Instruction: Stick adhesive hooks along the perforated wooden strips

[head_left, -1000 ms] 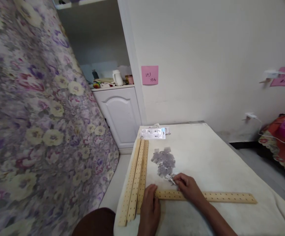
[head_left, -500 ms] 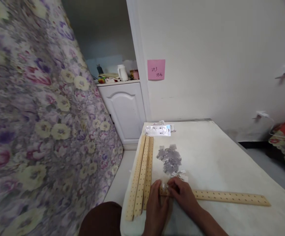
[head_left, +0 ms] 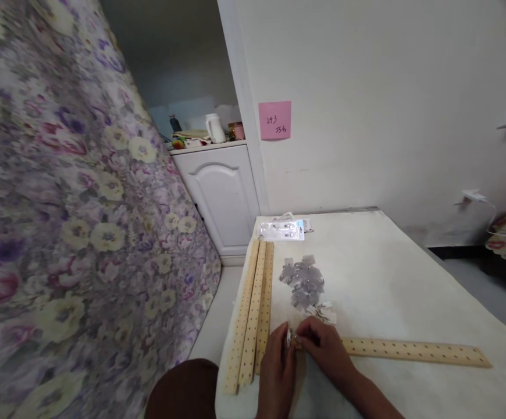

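My left hand [head_left: 278, 372] and my right hand [head_left: 325, 354] meet at the left end of a perforated wooden strip [head_left: 414, 351] that lies crosswise on the white table [head_left: 379, 279]. Both hands are closed in a pinch around a small shiny metal piece [head_left: 289, 338] held at the strip's end. Just beyond the hands lies a pile of small grey metal pieces [head_left: 303, 280], with a few white ones [head_left: 323, 312] beside it. Three more perforated wooden strips [head_left: 253, 317] lie side by side along the table's left edge.
A clear plastic packet [head_left: 281, 230] lies at the table's far left corner. A flowered mattress [head_left: 70, 221] leans close on the left. Behind stand a white cabinet [head_left: 220, 192] with a jug [head_left: 214, 128], and a wall with a pink note [head_left: 274, 120].
My right hand left the pile and came to the strip's left end beside my left hand; a small metal piece now sits between them. The camera view shifted slightly.
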`<state>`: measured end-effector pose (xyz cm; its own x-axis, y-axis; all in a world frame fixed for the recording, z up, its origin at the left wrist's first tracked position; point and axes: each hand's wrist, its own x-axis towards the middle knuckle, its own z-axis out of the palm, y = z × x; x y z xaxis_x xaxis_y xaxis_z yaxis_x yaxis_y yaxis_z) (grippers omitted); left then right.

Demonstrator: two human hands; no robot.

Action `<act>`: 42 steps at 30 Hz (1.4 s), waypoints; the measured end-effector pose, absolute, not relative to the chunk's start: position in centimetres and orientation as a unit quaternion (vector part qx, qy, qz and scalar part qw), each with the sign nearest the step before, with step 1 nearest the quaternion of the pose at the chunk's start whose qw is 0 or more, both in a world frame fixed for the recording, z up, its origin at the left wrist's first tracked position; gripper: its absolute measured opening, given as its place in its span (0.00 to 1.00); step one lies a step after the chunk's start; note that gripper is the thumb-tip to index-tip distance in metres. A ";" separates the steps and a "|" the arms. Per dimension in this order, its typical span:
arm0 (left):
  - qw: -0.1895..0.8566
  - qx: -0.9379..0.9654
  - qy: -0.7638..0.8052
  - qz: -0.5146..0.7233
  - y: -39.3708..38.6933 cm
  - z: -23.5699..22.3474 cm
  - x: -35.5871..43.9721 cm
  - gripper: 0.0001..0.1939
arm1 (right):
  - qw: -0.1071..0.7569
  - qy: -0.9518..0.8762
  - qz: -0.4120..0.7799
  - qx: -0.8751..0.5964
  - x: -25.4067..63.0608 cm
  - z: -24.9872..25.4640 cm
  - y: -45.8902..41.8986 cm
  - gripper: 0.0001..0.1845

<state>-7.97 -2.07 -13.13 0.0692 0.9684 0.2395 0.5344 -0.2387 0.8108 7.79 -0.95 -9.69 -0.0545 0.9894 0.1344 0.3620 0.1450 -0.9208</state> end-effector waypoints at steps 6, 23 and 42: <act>0.281 0.660 0.555 0.422 -2.4 -12.1 -7.9 0.17 | 0.460 -0.586 0.441 -0.500 7.8 -9.7 -0.5 0.05; 0.322 0.659 0.548 0.401 -2.6 -10.7 -8.1 0.19 | 0.449 -0.585 0.467 -0.488 8.6 -9.8 0.7 0.08; 0.349 0.617 0.577 0.405 -3.0 -10.6 -7.8 0.22 | 0.390 -0.625 0.527 -0.424 8.6 -10.5 0.9 0.03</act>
